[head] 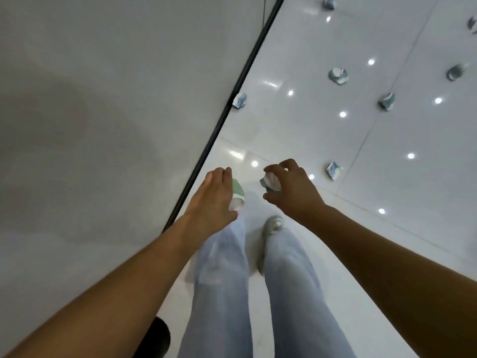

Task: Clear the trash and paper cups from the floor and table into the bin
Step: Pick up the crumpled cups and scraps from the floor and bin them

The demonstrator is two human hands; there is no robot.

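Floor of glossy white tile fills the right half of the head view, dotted with reflected ceiling lights. Table, a pale grey top with a black edge, takes up the left half.

The left hand reaches forward past the table edge, above the floor, and grips a green paper cup; the fingers wrap over the cup's side and its white open mouth faces back toward the person. The right hand is curled around a crumpled wad of white and blue paper, with thumb below and fingertips above pinching it. Both hands are held out in front at about the same height, near each other but apart.

More crumpled blue-white wads lie scattered on the floor: one just right of the right hand, one against the table's edge, one farther out, one to its right, another near the right border, and two at the top, blurred.

Below the hands are the person's legs in light blue trousers and one pale shoe on the tile. A dark rounded object sits at the bottom beside the left arm; what it is cannot be told.
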